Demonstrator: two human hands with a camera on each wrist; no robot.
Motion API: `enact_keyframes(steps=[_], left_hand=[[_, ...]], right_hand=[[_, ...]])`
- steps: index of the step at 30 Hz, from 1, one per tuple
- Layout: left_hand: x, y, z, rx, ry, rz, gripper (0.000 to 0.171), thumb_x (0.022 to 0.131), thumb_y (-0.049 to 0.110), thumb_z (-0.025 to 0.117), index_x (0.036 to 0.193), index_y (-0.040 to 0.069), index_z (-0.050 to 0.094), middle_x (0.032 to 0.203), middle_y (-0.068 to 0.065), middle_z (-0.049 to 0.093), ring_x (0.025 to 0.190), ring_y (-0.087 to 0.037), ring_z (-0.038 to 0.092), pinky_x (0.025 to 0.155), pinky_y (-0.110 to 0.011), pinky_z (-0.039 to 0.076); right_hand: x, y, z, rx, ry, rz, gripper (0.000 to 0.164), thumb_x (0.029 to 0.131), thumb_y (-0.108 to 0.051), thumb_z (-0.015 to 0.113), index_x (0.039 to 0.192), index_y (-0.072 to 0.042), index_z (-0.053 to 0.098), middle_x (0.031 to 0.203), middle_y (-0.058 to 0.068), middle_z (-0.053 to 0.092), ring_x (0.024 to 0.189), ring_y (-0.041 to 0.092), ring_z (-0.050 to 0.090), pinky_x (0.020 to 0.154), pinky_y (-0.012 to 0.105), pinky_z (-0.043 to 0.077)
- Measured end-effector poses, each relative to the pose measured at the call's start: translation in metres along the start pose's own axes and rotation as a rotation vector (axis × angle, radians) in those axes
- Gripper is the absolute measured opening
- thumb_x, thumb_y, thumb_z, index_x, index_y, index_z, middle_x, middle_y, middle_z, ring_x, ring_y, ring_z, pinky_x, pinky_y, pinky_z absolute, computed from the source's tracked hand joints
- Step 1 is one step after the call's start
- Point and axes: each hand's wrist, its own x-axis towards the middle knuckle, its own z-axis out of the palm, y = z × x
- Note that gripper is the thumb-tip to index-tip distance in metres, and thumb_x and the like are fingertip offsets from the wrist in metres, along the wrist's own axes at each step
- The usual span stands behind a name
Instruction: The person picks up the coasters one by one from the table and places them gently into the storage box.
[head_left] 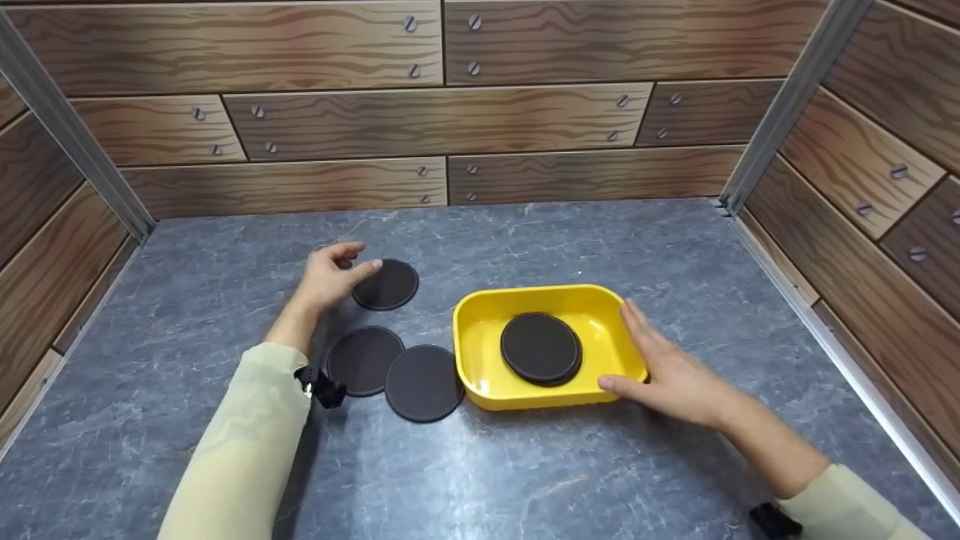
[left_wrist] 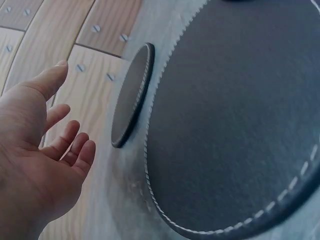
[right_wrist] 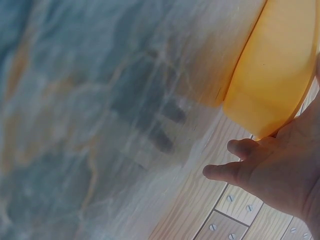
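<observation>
My left hand (head_left: 328, 279) hovers over the left edge of a round black leather coaster (head_left: 388, 286), its fingers relaxed and holding nothing. In the left wrist view that hand (left_wrist: 47, 155) is beside a stitched coaster (left_wrist: 131, 97), with a larger-looking one (left_wrist: 235, 120) closer to the camera. My right hand (head_left: 671, 375) holds a yellow plastic tray (head_left: 551, 395) at its right near corner, thumb on the rim and fingers along the outer right wall. Inside the tray lies a short stack of black coasters (head_left: 540, 347).
Two more black coasters, a left one (head_left: 365, 361) and a right one (head_left: 424, 384), lie on the table left of the tray, overlapping slightly. The right one reaches the tray's side. Wood-patterned panels (head_left: 435, 124) enclose the grey marbled tabletop (head_left: 480, 472).
</observation>
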Motion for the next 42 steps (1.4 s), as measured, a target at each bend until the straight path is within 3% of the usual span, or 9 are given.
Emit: enact_keyframes(steps=[11,21,27,42], left_hand=[[0.001,-0.015,0.005,-0.030,-0.051,-0.046,0.070,0.098,0.022,0.078,0.154,-0.007,0.047,0.151,-0.031,0.051,0.138,-0.041,0.053,0.113,-0.046,0.044],[-0.001,-0.021,0.004,0.013,-0.106,-0.070,0.077,0.097,0.026,0.079,0.157,-0.007,0.043,0.149,-0.032,0.052,0.138,-0.042,0.050,0.113,-0.048,0.042],[0.003,-0.022,0.006,0.045,-0.115,-0.062,0.080,0.096,0.027,0.080,0.158,-0.007,0.042,0.148,-0.032,0.053,0.137,-0.041,0.051,0.116,-0.047,0.041],[0.003,-0.020,0.010,0.199,-0.134,-0.058,0.092,0.095,0.035,0.082,0.161,-0.006,0.035,0.156,-0.031,0.036,0.143,-0.043,0.040,0.121,-0.052,0.033]], right_hand=[[-0.001,0.000,0.000,-0.003,-0.001,0.002,0.113,0.097,-0.071,0.061,0.171,-0.011,-0.001,0.177,0.012,-0.004,0.157,0.050,0.017,0.117,0.074,0.023],[0.000,-0.001,0.000,-0.003,-0.003,-0.006,0.113,0.098,-0.070,0.061,0.171,-0.011,-0.001,0.177,0.013,-0.003,0.156,0.051,0.019,0.117,0.073,0.024],[-0.001,-0.001,-0.001,-0.005,-0.009,0.007,0.113,0.098,-0.069,0.062,0.171,-0.012,-0.003,0.177,0.013,-0.004,0.156,0.052,0.018,0.116,0.075,0.024],[0.000,0.000,-0.001,-0.005,-0.009,0.009,0.112,0.098,-0.067,0.062,0.171,-0.014,-0.004,0.177,0.014,-0.003,0.156,0.051,0.019,0.116,0.076,0.025]])
